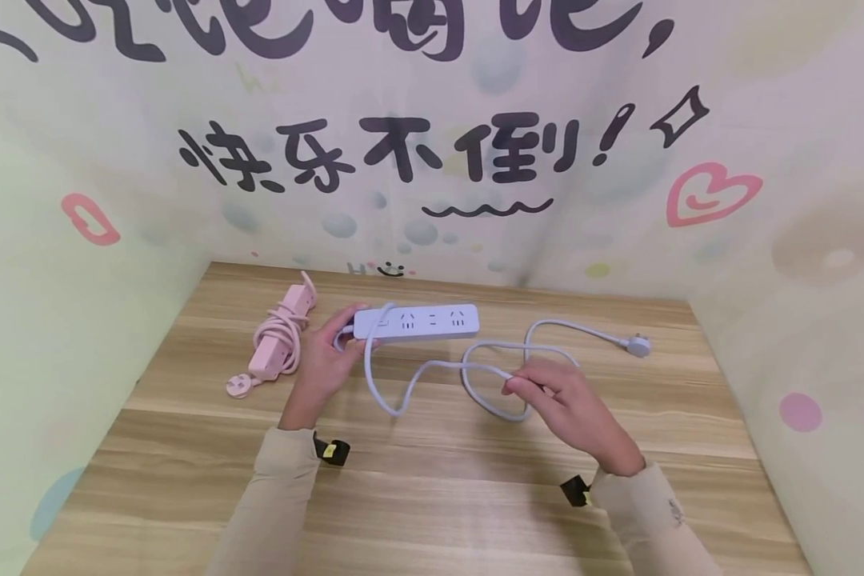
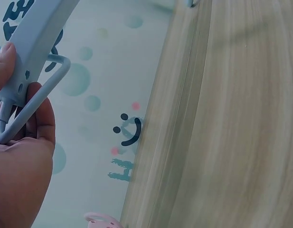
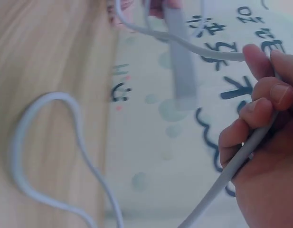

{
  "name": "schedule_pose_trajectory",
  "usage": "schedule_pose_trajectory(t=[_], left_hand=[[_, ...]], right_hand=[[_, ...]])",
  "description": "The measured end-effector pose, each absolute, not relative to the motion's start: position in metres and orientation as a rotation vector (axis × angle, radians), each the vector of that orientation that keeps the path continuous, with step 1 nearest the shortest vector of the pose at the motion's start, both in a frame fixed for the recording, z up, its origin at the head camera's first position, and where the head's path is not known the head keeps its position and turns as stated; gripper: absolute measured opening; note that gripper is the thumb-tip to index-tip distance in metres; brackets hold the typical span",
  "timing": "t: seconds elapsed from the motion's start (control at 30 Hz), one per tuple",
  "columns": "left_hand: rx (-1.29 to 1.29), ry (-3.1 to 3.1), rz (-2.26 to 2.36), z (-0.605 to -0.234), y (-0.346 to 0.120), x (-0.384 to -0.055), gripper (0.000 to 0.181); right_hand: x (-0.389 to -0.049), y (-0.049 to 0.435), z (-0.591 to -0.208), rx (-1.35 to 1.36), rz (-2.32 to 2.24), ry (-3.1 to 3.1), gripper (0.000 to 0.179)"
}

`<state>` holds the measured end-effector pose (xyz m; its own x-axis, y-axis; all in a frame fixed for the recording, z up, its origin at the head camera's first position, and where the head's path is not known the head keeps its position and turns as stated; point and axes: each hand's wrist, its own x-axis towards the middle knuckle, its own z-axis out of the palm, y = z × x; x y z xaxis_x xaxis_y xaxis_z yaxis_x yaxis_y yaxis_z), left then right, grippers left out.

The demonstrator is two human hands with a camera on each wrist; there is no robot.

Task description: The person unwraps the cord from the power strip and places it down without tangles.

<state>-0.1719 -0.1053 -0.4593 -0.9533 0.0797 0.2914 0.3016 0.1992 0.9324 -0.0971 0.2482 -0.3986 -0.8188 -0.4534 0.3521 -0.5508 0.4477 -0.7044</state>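
A white power strip (image 1: 432, 322) is gripped at its left end by my left hand (image 1: 326, 362); in the left wrist view the thumb and fingers clasp the strip (image 2: 39, 47) where its cord comes out. From that end the cord (image 1: 396, 412) bends over the strip and runs right in a wavy line. My right hand (image 1: 572, 404) holds the cord between thumb and curled fingers, as the right wrist view of the cord (image 3: 222, 183) also shows. Beyond that hand the cord loops on the table and ends in a plug (image 1: 638, 346) at the right.
A pink power strip (image 1: 272, 352), its cord wound around it, lies on the wooden table (image 1: 432, 496) left of my left hand. Its round plug (image 1: 238, 386) points toward the near side. A printed cloth wall (image 1: 432, 232) borders the table at the back and sides.
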Motion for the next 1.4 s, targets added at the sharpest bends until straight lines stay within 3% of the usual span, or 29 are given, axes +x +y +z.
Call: schedule_pose_trajectory(t=[0.17,0.3,0.7,1.17,1.4], left_hand=[[-0.399,-2.254,-1.826,-0.460,-0.105,-0.172,0.053],[-0.386,-2.246,-1.831,-0.460,-0.105,-0.171,0.056],[-0.355,-2.476,-1.790,-0.457,-0.107,-0.165,0.063],[-0.412,-2.474,-1.830,-0.456,-0.111,-0.160,0.060],[-0.274,-2.311,-2.039,-0.458,-0.114,-0.161,0.060]], right_hand=[[-0.098,0.245,-0.375,1.016,1.322,-2.348,0.030],[-0.101,0.240,-0.357,1.026,1.335,-2.160,0.021],[-0.125,0.232,-0.338,0.375,1.430,-2.146,0.019],[-0.177,0.259,-0.366,-0.034,1.445,-2.223,0.035],[-0.181,0.278,-0.395,-0.152,1.441,-2.351,0.038]])
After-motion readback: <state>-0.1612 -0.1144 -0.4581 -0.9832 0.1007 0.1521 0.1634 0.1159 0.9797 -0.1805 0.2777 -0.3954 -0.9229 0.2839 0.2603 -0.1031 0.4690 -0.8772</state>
